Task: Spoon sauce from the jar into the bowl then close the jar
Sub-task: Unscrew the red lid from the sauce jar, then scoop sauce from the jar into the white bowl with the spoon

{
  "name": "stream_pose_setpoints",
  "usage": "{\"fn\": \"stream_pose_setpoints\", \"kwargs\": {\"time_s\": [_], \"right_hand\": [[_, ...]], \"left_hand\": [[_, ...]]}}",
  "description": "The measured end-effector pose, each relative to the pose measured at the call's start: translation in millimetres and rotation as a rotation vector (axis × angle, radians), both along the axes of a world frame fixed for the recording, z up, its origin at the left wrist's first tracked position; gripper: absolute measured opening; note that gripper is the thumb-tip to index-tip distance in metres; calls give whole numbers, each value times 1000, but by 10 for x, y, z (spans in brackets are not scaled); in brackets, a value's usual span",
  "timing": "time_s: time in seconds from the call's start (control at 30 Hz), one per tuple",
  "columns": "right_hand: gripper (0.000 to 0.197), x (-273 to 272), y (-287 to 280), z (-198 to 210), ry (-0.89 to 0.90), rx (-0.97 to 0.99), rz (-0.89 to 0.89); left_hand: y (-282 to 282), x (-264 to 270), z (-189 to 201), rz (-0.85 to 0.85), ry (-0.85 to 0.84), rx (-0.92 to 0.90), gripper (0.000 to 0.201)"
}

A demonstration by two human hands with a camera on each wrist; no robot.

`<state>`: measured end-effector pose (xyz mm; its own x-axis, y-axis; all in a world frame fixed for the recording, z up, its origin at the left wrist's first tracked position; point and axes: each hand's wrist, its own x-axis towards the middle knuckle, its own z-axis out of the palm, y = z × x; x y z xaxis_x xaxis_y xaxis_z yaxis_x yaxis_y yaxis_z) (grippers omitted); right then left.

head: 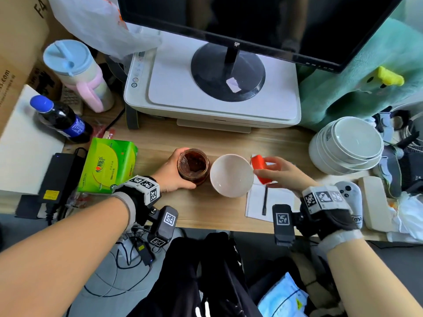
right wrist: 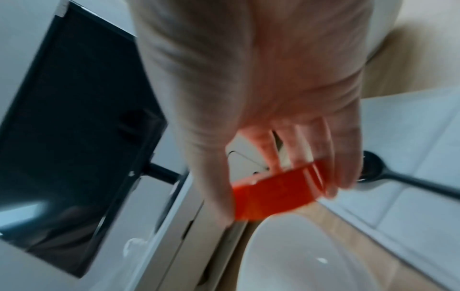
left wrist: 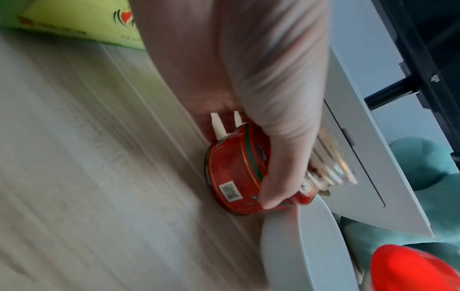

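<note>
A: Where is the jar (head: 193, 166) right now?

B: Upright on the wooden desk (head: 160, 143), lid off, dark red sauce showing inside. The left hand (head: 170, 171) wraps round it, fingers and thumb curled against the red label; the left wrist view shows the thumb pressed on that label.

A: And the bowl (head: 231, 176)?

B: Just right of the jar, nearly touching it, white, with no sauce that I can make out in it.

A: The right hand (head: 282, 171)?

B: Raised just right of the bowl's rim, thumb and fingertips pinching the red lid (head: 259, 168), which is tilted on edge. In the right wrist view the lid sits between thumb and fingers, above the bowl's far edge.

A: Any spoon?

B: A black spoon (right wrist: 388, 175) lies on white paper (head: 255, 204) near the right hand; most of its bowl end is hidden behind the hand in the head view.

A: What else is around?

B: A green tissue pack (head: 107, 164) left of the jar, a white printer (head: 212, 104) at the far side carrying a monitor (head: 251, 26), and a stack of white dishes (head: 348, 145) at far right.
</note>
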<state>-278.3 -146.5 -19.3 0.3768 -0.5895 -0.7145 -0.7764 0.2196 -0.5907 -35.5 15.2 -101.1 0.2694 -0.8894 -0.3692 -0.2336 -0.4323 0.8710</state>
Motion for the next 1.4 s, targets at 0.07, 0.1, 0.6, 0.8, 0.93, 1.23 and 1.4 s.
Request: {"fn": "stream_pose_setpoints", "kwargs": {"time_s": [0.07,0.1,0.6,0.8,0.93,1.23,1.4], "right_hand": [[74,-135,-135,-161,64,-78,-150],[78,-167,-197,-232,94,-127,-209],[82,170,-813,-705,237,-428,-99],[91,222,-790,-783,222,-460,-61],[85,99,-732,-713,173,-509,-162],[29,-394,-159,-693,339,-229,-204],[37,-463,129,-757,465,-132,-94]], "left_hand": [[-12,-28,-7,47,-8,-8,98],[-8,-36,-6,71,-13,-7,98],[-70,-65,37,92,45,98,103],[-75,-74,74,96,75,112,102],[-75,-78,95,100,95,114,103],[-64,-104,160,104,112,117,102],[-56,-117,156,103,102,112,102]]}}
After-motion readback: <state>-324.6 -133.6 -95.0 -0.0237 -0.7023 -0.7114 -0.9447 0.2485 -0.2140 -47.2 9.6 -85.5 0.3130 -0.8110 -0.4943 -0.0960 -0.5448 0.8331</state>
